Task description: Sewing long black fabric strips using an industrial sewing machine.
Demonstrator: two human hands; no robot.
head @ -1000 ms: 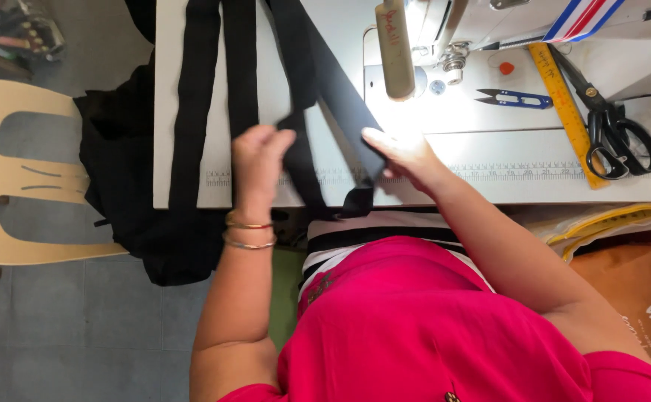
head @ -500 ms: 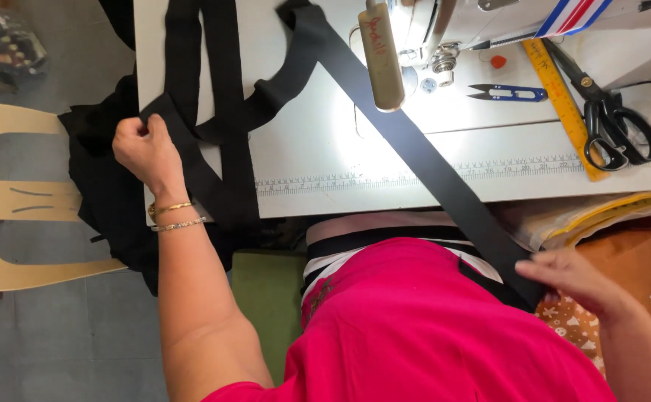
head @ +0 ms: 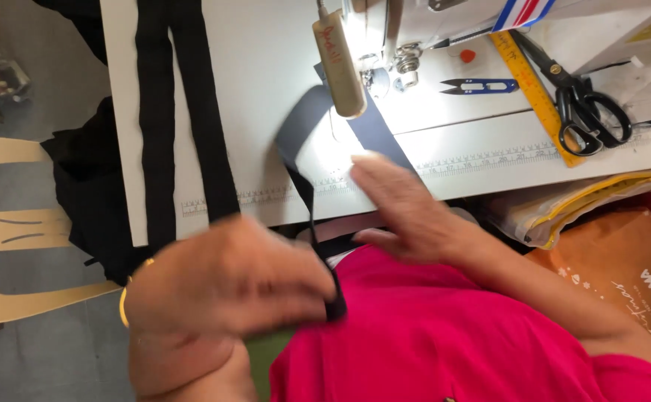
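Left hand: the left hand (head: 229, 279), blurred, pinches the near end of a long black woven strap (head: 303, 141) close to the pink shirt.
Right hand: the right hand (head: 400, 208) lies flat, fingers spread, on the strap at the white table's (head: 266, 59) edge.
Strap: loops from the sewing machine's needle (head: 400, 63) down to the lap.
Nearby: black scissors (head: 586, 104), blue thread snips (head: 482, 86).

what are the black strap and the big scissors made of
Black strap: looks like woven fabric webbing, matte; it bends limply into a loop off the table edge. Big scissors: likely metal blades, dark and dull, with glossy black handles, perhaps plastic or coated.
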